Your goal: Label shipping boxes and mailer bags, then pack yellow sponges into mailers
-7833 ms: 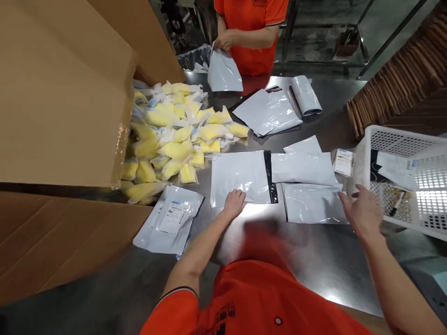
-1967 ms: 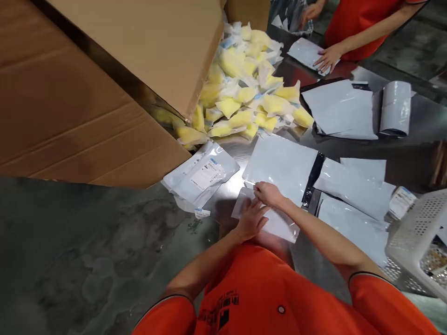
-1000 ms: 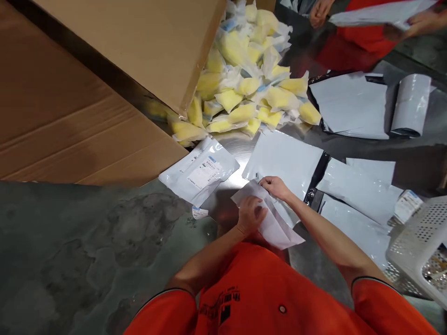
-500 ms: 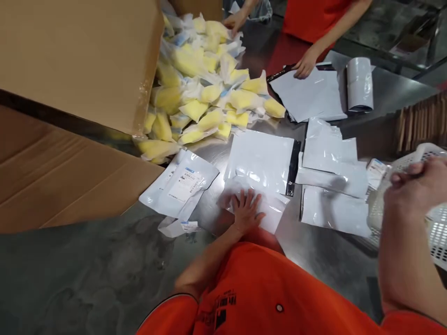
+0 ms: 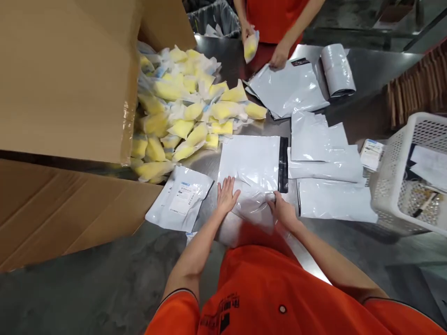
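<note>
A white poly mailer [image 5: 253,209] lies on the steel desk [image 5: 223,56], pressed by the flat, open left hand [image 5: 227,195]; whether it is gripped by the right hand [image 5: 283,211] cannot be told. Yellow packets [image 5: 181,111] are heaped from a cardboard carton [image 5: 66,79]; papers [image 5: 428,163] are held in a white plastic basket [image 5: 408,177].

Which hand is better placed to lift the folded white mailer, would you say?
Right hand, probably: its fingers lie on the folded white mailer; the left hand lies flat at its edge.
</note>
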The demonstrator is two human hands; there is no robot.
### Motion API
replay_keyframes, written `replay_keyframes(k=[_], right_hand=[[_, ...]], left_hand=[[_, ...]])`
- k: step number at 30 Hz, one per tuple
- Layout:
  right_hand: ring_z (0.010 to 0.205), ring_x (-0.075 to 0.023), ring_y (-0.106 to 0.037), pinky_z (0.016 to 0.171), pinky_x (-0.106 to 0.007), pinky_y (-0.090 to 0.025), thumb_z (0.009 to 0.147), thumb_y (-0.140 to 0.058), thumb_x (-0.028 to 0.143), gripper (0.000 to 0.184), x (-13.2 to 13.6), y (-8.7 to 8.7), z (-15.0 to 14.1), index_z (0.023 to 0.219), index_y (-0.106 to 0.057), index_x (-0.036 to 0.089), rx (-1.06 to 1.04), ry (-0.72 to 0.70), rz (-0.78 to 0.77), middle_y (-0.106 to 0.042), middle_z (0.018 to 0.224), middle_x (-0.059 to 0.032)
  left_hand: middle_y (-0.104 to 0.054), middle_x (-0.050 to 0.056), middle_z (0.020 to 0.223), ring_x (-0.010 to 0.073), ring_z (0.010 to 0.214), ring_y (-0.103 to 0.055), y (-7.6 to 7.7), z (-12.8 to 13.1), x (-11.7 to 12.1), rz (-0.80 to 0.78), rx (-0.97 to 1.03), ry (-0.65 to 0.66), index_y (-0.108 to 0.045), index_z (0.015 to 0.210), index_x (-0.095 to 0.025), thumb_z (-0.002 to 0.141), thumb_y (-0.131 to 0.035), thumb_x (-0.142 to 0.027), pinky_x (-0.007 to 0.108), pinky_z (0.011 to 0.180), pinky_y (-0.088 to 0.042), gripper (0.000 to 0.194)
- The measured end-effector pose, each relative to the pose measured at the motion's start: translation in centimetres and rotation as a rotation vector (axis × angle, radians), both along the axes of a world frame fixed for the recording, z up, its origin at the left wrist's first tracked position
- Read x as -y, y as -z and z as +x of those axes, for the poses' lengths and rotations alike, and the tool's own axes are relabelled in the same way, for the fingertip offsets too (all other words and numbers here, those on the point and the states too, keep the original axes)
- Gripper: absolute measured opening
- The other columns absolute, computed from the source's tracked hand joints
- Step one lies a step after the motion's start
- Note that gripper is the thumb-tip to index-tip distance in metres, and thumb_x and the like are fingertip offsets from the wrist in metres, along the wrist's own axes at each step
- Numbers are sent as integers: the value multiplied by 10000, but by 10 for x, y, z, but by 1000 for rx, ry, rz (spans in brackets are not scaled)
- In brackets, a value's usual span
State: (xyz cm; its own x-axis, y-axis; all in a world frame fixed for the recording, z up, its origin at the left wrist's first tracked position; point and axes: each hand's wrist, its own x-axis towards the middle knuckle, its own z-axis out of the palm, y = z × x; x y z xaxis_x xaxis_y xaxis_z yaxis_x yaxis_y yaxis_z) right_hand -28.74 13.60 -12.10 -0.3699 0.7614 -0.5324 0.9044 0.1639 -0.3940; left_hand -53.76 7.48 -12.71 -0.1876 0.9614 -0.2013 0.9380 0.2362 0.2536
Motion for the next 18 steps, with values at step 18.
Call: replay_keyframes(k=[18], right_hand=[[724, -193, -587, 665, -269, -394, 941, -434, 410, 284, -85, -70, 183, 791, -562, 205, -165, 405, 304, -635, 744, -46]], left_hand=[[-562, 164, 1384, 316, 1211, -548, -34, -1, -9, -72, -334, 101, -599, 1291, -132, 964, -413, -275, 455, 981, -436, 403]])
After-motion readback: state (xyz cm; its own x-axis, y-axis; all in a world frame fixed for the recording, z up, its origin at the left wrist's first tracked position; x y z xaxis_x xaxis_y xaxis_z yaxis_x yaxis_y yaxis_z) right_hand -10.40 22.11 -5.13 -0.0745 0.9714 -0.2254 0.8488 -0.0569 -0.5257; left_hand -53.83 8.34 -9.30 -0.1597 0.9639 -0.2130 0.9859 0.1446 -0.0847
